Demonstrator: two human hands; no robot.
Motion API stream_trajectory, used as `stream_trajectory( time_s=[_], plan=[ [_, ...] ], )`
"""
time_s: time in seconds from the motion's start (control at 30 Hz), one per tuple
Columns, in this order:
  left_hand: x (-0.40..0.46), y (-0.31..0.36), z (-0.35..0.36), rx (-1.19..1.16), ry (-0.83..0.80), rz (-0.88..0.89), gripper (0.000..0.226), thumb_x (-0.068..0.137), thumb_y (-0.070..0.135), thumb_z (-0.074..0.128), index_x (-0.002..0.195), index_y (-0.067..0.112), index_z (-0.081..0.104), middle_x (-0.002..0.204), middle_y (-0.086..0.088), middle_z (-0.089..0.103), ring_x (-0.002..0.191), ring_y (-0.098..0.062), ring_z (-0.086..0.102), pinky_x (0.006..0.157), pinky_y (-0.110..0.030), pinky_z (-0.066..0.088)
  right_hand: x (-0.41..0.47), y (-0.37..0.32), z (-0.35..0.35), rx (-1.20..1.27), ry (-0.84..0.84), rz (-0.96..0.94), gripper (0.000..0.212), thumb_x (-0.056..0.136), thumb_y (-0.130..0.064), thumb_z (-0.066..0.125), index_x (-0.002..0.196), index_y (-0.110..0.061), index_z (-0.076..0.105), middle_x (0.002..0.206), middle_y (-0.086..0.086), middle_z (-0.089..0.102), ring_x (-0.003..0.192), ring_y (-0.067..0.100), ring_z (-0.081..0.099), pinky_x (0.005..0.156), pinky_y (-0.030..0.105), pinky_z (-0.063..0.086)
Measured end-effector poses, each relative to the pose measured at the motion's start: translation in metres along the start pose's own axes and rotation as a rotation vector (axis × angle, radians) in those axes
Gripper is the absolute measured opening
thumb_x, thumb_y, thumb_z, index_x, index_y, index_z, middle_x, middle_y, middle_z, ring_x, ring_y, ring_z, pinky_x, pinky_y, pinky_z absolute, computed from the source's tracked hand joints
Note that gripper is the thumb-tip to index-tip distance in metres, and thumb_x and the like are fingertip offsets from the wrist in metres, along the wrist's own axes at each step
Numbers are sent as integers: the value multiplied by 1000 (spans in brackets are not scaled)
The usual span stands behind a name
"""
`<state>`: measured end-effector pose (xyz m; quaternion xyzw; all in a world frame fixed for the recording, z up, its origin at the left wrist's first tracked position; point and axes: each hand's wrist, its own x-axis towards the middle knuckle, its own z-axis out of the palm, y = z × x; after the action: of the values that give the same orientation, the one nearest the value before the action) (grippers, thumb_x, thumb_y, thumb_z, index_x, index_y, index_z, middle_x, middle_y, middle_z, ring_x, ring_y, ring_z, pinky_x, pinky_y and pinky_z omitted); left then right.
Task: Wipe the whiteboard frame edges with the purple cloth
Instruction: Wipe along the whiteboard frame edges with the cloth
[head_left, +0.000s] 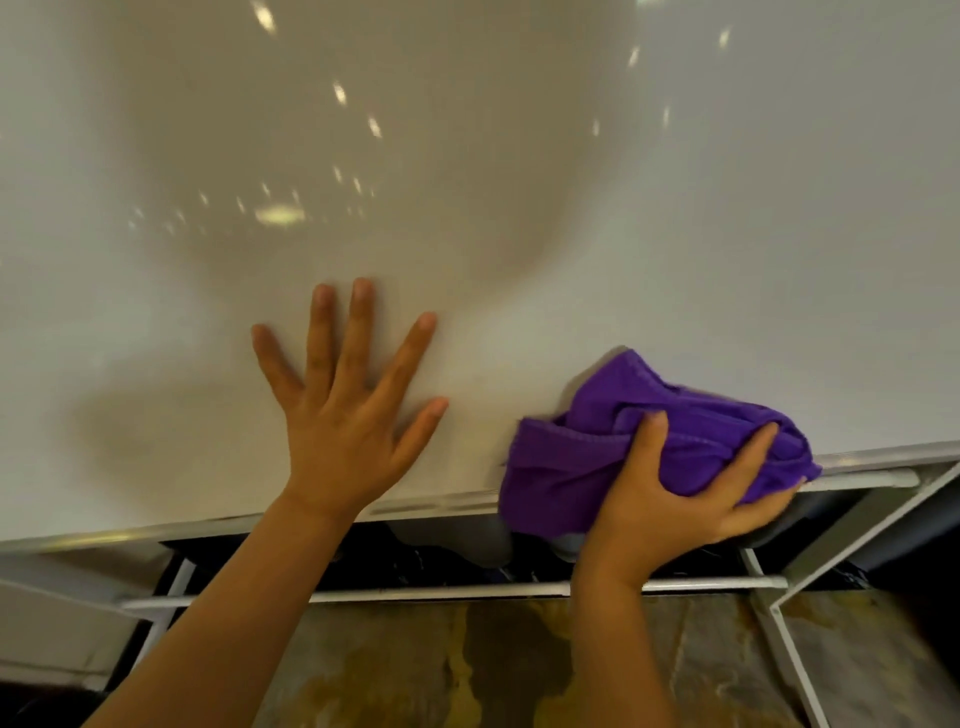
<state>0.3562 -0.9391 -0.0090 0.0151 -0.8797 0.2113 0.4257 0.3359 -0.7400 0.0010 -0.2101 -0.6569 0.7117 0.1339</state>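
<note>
My left hand (343, 415) lies flat on the whiteboard (519, 182), fingers spread, while my right hand (680, 499) bunches the purple cloth (649, 436) under curled fingers, pressing it over the bottom frame edge (436, 506) just beneath them.

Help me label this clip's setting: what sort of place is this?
Probably indoors, perhaps an office or classroom, though little shows. A whiteboard on a white metal stand reflects ceiling lights, above a mottled stone-like floor. The right hand presses a purple cloth on its lower frame edge.
</note>
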Motion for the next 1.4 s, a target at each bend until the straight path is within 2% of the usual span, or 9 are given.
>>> stream_trajectory(
  time_s=[0.17, 0.33, 0.53, 0.67, 0.8, 0.93, 1.03, 1.27, 1.4],
  plan=[
    [-30, -38, -5, 12, -63, 7, 63, 95, 55, 29, 150, 32, 8, 157, 1, -19, 145, -21, -13, 110, -59, -8, -40, 34, 30, -76, -1, -116, 96, 79, -7, 66, 125, -7, -17, 151, 17, 6, 133, 9, -1, 92, -7, -11],
    [-58, -82, -9, 34, -109, -20, 62, 95, 53, 30, 149, 33, 8, 157, 0, -19, 145, -23, -14, 106, -67, 1, -94, 52, 81, 87, 102, -163, 92, 67, -34, 76, 142, -18, 26, 153, 12, 8, 137, 12, 10, 109, 14, 13],
    [-57, -119, -6, 25, -62, 47, 72, 89, 66, 31, 149, 33, 7, 157, -1, -20, 145, -22, -15, 109, -63, -5, -81, 69, 82, 25, 207, -340, 81, 72, -49, 66, 138, -10, 41, 151, 24, 16, 136, 22, 18, 111, 23, 15],
    [-57, -115, -2, 5, -14, 74, 72, 89, 66, 33, 149, 31, 11, 158, -2, -16, 146, -21, -11, 110, -62, -6, -28, 69, 51, -8, 323, -325, 78, 77, -47, 64, 140, -10, 37, 150, 24, 13, 140, 28, 17, 115, 27, 16],
    [-56, -113, 1, -25, 6, 56, 72, 89, 64, 36, 149, 30, 16, 158, -1, -15, 146, -21, -9, 110, -62, -4, -13, 68, 47, 86, 352, -299, 77, 77, -47, 62, 141, -15, 35, 152, 17, 14, 138, 17, 17, 111, 12, 15],
    [-58, -118, 0, -23, -14, 54, 71, 90, 64, 35, 149, 29, 16, 157, 0, -18, 145, -21, -12, 108, -63, -1, -50, 73, 73, 64, 332, -298, 78, 77, -46, 62, 140, -9, 36, 149, 22, 19, 139, 27, 20, 116, 34, 19],
    [-60, -126, 1, -6, -22, 59, 72, 90, 65, 35, 149, 31, 12, 157, 0, -20, 145, -20, -13, 109, -62, -3, -86, 84, 98, 59, 296, -348, 79, 76, -45, 63, 139, -5, 37, 148, 25, 19, 137, 25, 20, 114, 24, 15],
    [-67, -133, 1, 7, 0, 31, 77, 87, 68, 37, 149, 33, 7, 157, -1, -20, 145, -18, -12, 110, -62, -3, -133, 104, 120, 3, 159, -403, 81, 73, -51, 63, 141, -18, 33, 150, 7, 7, 140, 22, 11, 115, 38, 19],
    [-80, -149, -1, 35, 5, -48, 76, 87, 69, 31, 149, 34, 4, 156, 1, -22, 145, -19, -14, 111, -59, -7, -95, 92, 92, -23, 253, -429, 76, 77, -46, 63, 139, -8, 39, 148, 28, 15, 136, 25, 17, 112, 15, 10]
  ],
)
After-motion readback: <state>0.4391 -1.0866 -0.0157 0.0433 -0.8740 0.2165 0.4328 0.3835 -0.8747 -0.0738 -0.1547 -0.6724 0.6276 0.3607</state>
